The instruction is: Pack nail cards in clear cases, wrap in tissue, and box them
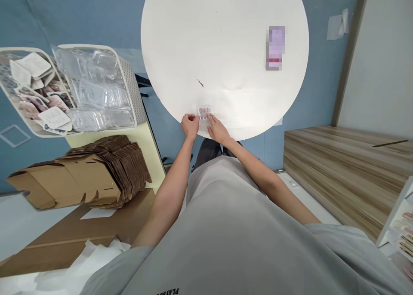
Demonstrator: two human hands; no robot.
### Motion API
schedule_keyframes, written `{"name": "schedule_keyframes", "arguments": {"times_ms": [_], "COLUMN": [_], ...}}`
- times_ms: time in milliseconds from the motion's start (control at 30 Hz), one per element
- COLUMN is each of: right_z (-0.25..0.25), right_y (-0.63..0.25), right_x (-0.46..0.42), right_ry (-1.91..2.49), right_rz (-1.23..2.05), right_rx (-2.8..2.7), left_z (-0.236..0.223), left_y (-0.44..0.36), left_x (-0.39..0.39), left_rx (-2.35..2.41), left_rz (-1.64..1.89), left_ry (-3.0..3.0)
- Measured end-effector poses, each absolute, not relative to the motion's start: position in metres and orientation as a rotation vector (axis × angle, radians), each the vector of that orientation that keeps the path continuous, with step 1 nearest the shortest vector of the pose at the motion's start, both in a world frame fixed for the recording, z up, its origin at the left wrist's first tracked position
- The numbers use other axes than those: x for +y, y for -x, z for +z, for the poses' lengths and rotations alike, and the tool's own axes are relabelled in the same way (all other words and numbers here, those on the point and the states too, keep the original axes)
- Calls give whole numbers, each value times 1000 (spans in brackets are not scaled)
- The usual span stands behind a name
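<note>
Small clear pack point(205, 106) of brownish pieces point(203, 113), flat on white table point(226, 37) near its edge

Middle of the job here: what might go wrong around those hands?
The small clear pack lies near the edge of the round table, so a nudge bodyward might drop it. The right hand has fingertips at its side and could shift it. Clear plastic trays, piled high, might slip if bumped.

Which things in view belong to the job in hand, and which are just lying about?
Likely the job's:
- small clear rectangular packet with coloured pieces, touched by the right hand
- round white table

Likely lying about:
- blurred purple rectangular object
- crumpled white sheeting
</note>
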State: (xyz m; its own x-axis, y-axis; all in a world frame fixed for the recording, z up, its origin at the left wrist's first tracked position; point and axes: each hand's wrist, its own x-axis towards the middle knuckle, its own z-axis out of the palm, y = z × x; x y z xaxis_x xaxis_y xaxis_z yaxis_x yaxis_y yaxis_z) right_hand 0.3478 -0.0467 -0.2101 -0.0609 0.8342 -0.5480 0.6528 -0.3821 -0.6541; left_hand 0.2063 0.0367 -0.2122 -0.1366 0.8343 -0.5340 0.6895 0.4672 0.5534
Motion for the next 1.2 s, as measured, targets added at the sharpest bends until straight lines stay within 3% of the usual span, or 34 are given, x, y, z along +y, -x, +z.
{"name": "schedule_keyframes", "arguments": {"times_ms": [300,633,800,1033,1200], "right_z": [-202,-232,-240,-251,-255], "right_y": [-393,-450,-454,-429,-426], "right_x": [-48,-45,-51,-53,-54], "right_ry": [1875,2249,2230,2135,2155], "right_rz": [1455,1330,1094,1348,1352], "right_rx": [-1271,-1029,-1065,-1079,-1082], "left_z": [-181,-207,-216,-232,-241], "left_y": [-256,-302,-293,-286,-286], "left_x": [8,-7,2,20,32], "left_rx": [1564,1289,1316,1748,1759], "left_rz": [276,56,72,94,40], "left_ry": [-1598,-1723,-1677,-1425,-1276]}}
